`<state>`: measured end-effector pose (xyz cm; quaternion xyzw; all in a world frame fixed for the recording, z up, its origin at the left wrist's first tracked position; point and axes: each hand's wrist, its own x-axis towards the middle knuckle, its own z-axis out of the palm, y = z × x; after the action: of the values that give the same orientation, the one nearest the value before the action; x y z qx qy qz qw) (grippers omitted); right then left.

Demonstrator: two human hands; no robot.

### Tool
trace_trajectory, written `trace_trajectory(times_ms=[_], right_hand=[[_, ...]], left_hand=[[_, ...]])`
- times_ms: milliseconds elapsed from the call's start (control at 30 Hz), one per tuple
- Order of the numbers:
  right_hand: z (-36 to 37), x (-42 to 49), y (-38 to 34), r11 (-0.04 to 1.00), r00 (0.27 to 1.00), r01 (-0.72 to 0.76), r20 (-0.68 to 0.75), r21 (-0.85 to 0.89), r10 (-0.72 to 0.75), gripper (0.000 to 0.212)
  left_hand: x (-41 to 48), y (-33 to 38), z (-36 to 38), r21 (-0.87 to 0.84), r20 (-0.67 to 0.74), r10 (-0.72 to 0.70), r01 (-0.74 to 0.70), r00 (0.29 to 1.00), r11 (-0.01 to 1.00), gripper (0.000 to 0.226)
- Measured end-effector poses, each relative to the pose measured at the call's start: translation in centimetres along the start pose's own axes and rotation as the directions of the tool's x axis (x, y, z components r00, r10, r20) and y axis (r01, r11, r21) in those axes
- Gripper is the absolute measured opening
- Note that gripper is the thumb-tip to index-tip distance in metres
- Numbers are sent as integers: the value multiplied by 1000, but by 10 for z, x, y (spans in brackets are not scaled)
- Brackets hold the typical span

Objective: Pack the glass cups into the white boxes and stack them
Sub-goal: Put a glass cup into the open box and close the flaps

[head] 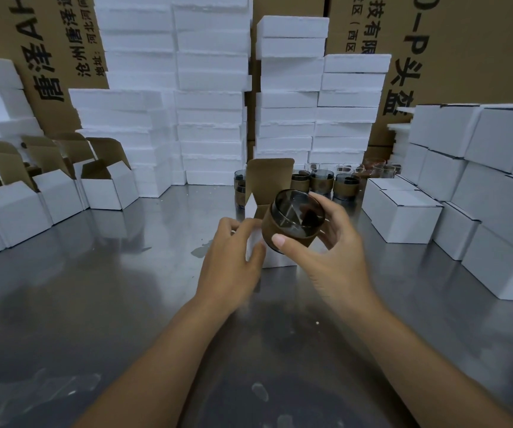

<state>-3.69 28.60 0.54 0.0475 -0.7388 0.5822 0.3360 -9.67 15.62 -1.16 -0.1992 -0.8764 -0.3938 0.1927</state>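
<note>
The shiny metal table (94, 304) is taking up the whole near part of the view, with both bare arms reaching forward over it. The left hand (233, 257) is gripping the white box (253, 242) that is sitting on the table in the middle, its fingers curling round the box's left side and its thumb lying on the near face. The right hand (332, 242) is holding the glass cup (295, 220), the thumb pressing on the brown band round its near side and the fingers wrapping round the far side. The cup is tilting with its mouth towards the camera and is hanging just over the box's open top, against its right edge; whether it is touching the box cannot be told. The box's brown inner flap (269, 177) is standing up behind the cup.

Just beyond, a row of cups (323, 182) is standing upright on the table. To the left, open boxes (107, 188) are sitting side by side with their flaps raised. To the right, closed boxes (403, 211) are standing in stepped piles, rising higher towards the edge. Behind everything, tall stacks of white foam slabs (212, 118) are lining the back of the table, and brown cartons (465, 41) with black printing are showing behind them.
</note>
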Motion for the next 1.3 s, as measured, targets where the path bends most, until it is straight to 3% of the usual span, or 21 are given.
trace_trajectory(times_ms=[167, 300, 500, 700, 800, 867, 1100, 1300], right_hand=[[-1, 1, -4, 999, 999, 46, -19, -2, -46, 64], [-3, 2, -8, 997, 997, 75, -26, 36, -74, 57], [-4, 3, -8, 993, 997, 69, -47, 91, -65, 54], [-6, 4, -6, 996, 994, 66, -94, 65, -60, 64], [-6, 3, -8, 989, 984, 145, -102, -19, -147, 44], [-5, 2, -8, 970, 974, 180, -106, -163, -199, 36], [-7, 0, -8, 875, 973, 204, -4, -439, -229, 25], [-9, -1, -9, 834, 972, 235, 133, -499, -194, 23]], left_hand=[[-3, 4, -1, 86, -39, 145, -141, 989, 986, 24], [-7, 9, 0, 48, -33, 246, -245, 969, 968, 7], [-11, 11, 0, -21, -29, 364, -364, 931, 931, 16], [-9, 12, -2, -22, 9, 377, -376, 926, 926, 20], [-8, 12, -2, -15, 16, 382, -382, 924, 924, 18], [-9, 13, -3, -15, 10, 389, -389, 921, 921, 20], [-10, 14, -7, -15, -12, 395, -395, 919, 919, 10], [-9, 12, -7, 16, -33, 379, -378, 925, 926, 10]])
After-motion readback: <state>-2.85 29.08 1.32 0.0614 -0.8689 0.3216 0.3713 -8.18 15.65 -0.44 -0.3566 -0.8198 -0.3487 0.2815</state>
